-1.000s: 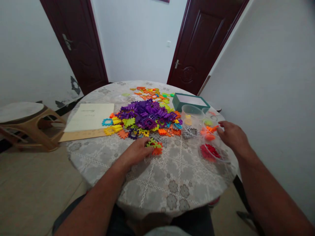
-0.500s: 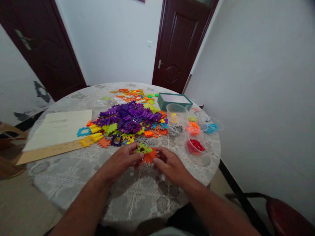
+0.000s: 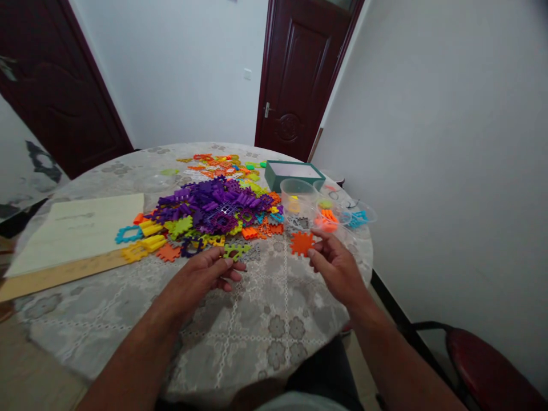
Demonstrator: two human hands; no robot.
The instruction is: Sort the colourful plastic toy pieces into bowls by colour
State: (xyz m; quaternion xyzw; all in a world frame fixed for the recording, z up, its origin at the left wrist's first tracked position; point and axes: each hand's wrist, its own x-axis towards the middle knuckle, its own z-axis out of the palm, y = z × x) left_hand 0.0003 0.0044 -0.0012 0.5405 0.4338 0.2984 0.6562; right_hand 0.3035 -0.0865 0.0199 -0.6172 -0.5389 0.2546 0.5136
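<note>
Between the thumb and fingers of my left hand [image 3: 204, 277] is a lime-green toothed building piece with a hole [image 3: 237, 251], in front of the pile. My right hand [image 3: 338, 268] pinches a flat orange square building piece with toothed edges [image 3: 301, 244] by its right side, near the clear cups. The two pieces are well apart from each other. Close beyond my left hand spreads a heap of purple building pieces [image 3: 214, 200], with yellow, blue, green and grey ones around its edge. An orange toothed piece [image 3: 168, 252] lies flat at the heap's front left.
Clear plastic cups [image 3: 299, 194] stand on the right, with orange and blue pieces [image 3: 358, 218] in some. Behind them is a green box [image 3: 294, 173]. A pale paper sheet [image 3: 85, 225] and cardboard strip [image 3: 64, 273] lie left on the patterned tablecloth [image 3: 240, 337].
My hands have moved apart. The orange piece has gone right with my right hand, away from the green piece, which stays in my left. The view has shifted slightly right.
</note>
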